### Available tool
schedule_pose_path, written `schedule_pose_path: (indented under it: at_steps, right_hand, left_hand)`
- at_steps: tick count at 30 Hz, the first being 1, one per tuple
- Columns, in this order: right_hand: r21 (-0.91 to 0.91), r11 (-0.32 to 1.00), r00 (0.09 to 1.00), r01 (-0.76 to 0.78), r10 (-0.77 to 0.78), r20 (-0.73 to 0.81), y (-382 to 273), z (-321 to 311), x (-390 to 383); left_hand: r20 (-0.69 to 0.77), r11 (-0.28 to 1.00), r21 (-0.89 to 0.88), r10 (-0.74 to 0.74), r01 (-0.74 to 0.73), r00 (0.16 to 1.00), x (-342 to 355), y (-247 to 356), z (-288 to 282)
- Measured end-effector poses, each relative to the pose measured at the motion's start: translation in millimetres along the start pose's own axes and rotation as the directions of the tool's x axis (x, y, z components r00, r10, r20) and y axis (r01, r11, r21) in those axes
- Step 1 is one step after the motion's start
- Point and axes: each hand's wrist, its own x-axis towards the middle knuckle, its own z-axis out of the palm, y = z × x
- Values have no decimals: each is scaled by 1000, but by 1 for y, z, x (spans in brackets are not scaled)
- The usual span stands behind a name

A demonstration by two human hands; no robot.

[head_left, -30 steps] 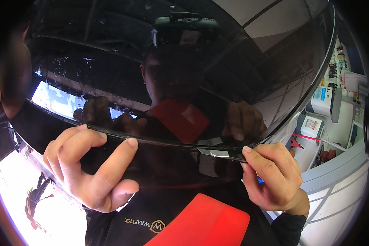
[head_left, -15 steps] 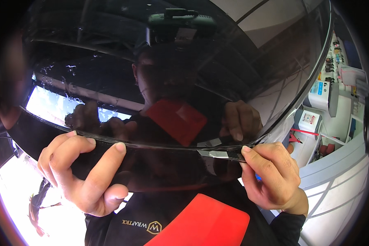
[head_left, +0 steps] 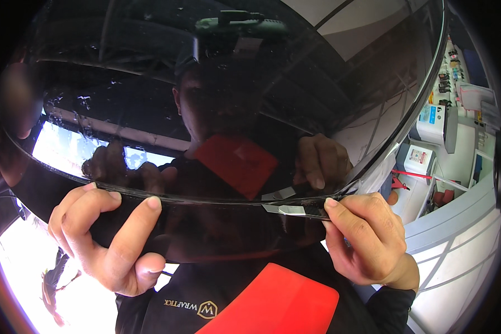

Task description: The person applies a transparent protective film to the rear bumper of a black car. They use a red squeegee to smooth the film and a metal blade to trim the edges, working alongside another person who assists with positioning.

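Note:
A large glossy black panel (head_left: 222,83) curves across the view and mirrors my hands. Along its near edge, several fingertips of my left hand (head_left: 106,234) rest on the dark rim, spread, with the thumb apart below. My right hand (head_left: 367,234) pinches the dark end of a thin knife blade (head_left: 292,210) between thumb and forefinger. Its silver part points left and lies along the panel's edge. Clear film (head_left: 376,170) hangs crumpled at the edge beyond my right hand. A flat red plastic scraper (head_left: 278,300) juts in from the lower edge, touched by neither hand.
White boxes (head_left: 431,123) and a red-handled tool (head_left: 399,182) sit on a bench at the right, with small items behind. A blurred person (head_left: 21,100) shows at the far left. Bright light fills the lower left, around a dark figure (head_left: 53,284).
The panel's edge sits slightly further left and lower in view at the left side. My left fingers have shifted slightly left with it. The right hand keeps its pinch on the blade.

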Motion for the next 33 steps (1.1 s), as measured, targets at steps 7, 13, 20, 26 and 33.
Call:
schedule_pose_path:
  at_steps: [7, 13, 20, 26, 33]
  right_hand:
    - [-20, 1000, 1000, -17, 17, 4, -3, -4, 0]
    - [-35, 999, 999, -27, 28, 27, -1, -9, -4]
    - [-41, 999, 999, -31, 32, 28, 2, -10, -8]
    - [-54, 997, 998, -50, 52, 42, 3, -14, -12]
    - [-65, 996, 996, -69, 72, 46, 3, -14, -19]
  left_hand:
    - [38, 1000, -13, -12, 13, 999, -1, -2, -6]
    - [9, 1000, -21, 18, -18, 1000, -1, -5, -4]
    - [42, 999, 1, 35, -35, 999, -4, -8, -6]
    - [60, 999, 12, 35, -36, 998, -5, -6, -9]
    - [53, 1000, 2, 17, -17, 998, -10, 0, -5]
